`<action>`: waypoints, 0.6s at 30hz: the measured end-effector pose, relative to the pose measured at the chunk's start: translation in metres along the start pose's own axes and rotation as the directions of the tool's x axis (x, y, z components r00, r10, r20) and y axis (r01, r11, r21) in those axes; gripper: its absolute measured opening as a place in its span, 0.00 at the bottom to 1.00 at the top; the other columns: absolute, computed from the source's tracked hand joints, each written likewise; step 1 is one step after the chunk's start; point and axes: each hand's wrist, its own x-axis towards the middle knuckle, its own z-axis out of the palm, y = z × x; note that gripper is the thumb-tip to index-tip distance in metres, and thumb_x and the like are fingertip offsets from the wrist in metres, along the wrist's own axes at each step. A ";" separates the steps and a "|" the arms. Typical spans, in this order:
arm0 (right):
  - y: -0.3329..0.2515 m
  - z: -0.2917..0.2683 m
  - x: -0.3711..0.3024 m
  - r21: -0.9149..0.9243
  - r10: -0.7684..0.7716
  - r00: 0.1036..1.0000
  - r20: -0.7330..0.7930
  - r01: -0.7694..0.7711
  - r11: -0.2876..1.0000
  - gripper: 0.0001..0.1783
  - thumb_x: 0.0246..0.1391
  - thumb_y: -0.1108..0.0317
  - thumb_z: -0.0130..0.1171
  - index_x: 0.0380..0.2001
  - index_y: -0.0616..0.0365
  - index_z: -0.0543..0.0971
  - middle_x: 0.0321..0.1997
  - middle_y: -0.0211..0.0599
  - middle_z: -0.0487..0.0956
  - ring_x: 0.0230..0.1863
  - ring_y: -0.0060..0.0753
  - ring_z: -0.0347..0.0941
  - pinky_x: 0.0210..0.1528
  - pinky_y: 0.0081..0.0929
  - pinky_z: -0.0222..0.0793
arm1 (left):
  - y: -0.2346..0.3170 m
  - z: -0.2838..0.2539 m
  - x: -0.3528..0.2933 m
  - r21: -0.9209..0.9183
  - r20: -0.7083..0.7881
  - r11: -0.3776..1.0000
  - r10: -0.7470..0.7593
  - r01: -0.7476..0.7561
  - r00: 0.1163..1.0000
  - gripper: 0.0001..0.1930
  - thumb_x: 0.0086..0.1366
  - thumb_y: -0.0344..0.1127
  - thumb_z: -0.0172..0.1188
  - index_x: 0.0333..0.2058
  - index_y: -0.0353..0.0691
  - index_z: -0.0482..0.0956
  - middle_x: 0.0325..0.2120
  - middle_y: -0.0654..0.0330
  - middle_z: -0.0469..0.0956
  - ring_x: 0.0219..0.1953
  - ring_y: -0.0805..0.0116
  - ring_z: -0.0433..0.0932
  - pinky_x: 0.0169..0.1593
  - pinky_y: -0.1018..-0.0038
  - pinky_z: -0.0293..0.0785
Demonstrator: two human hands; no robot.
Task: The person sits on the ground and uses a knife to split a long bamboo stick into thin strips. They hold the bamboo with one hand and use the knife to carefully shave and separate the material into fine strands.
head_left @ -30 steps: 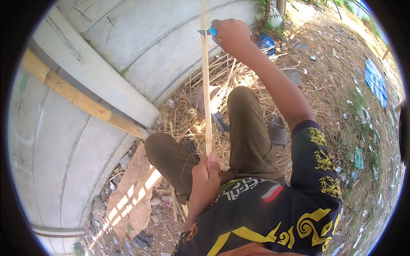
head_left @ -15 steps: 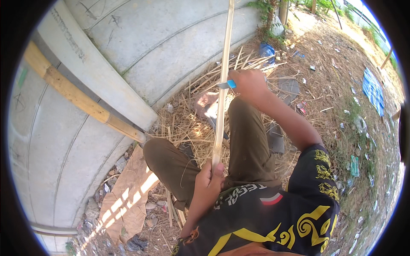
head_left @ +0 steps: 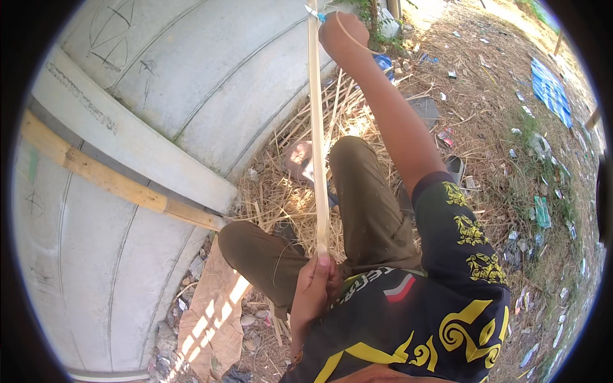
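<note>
A long pale strip [head_left: 317, 147], which looks like split bamboo, runs upright from my lap past the top of the view. My left hand [head_left: 311, 284] is closed around its lower end, close to my belly. Up at the far end, my right arm is stretched out and my right hand [head_left: 345, 41] grips a knife [head_left: 313, 12] with a blue handle, mostly hidden by the fingers. The blade lies across the strip, touching it. A thin curled shaving [head_left: 353, 35] arcs over the right hand.
Beneath the strip, loose shavings and thin sticks [head_left: 268, 191] cover the ground between my bent knees. A concrete panel wall [head_left: 211, 70] rises on the left, with a bamboo pole [head_left: 115, 175] leaning there. Flattened cardboard [head_left: 211, 319] lies lower left; a blue striped sheet [head_left: 550, 92] lies right.
My right hand has slid the knife far up the strip, straightening the arm, and a curled shaving now shows beside it. The left hand still holds the lower end.
</note>
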 end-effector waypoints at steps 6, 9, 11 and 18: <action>0.024 0.002 0.003 0.183 -0.047 0.995 -0.087 0.063 0.981 0.10 0.51 0.62 0.59 0.32 0.53 0.86 0.28 0.43 0.84 0.33 0.49 0.84 0.36 0.47 0.79 | 0.006 -0.004 -0.004 0.022 -0.006 0.999 0.027 -0.027 1.000 0.19 0.80 0.49 0.44 0.32 0.44 0.65 0.20 0.71 0.60 0.19 0.83 0.55 0.22 0.82 0.53; 0.007 0.004 -0.100 0.080 -0.422 0.863 0.278 0.417 0.905 0.07 0.50 0.63 0.61 0.30 0.51 0.83 0.24 0.41 0.82 0.26 0.49 0.82 0.29 0.42 0.78 | 0.023 0.003 0.010 0.103 0.004 0.995 -0.007 0.006 1.000 0.19 0.80 0.49 0.44 0.31 0.44 0.65 0.19 0.71 0.61 0.19 0.83 0.56 0.23 0.82 0.54; -0.002 -0.001 -0.171 0.282 -0.523 0.825 0.216 0.460 0.842 0.06 0.47 0.64 0.62 0.28 0.53 0.79 0.19 0.39 0.78 0.24 0.49 0.80 0.25 0.45 0.73 | 0.023 0.014 0.012 0.144 0.024 0.989 0.021 -0.024 0.999 0.19 0.80 0.49 0.44 0.33 0.43 0.65 0.17 0.70 0.58 0.17 0.84 0.54 0.19 0.82 0.48; -0.003 -0.029 -0.260 0.566 -0.048 0.991 0.126 -0.032 0.824 0.12 0.50 0.73 0.64 0.18 0.62 0.73 0.18 0.47 0.73 0.19 0.48 0.74 0.24 0.39 0.67 | 0.030 -0.004 0.009 0.110 -0.067 0.992 0.074 -0.066 0.995 0.20 0.81 0.50 0.42 0.32 0.42 0.66 0.18 0.70 0.61 0.17 0.83 0.58 0.20 0.83 0.55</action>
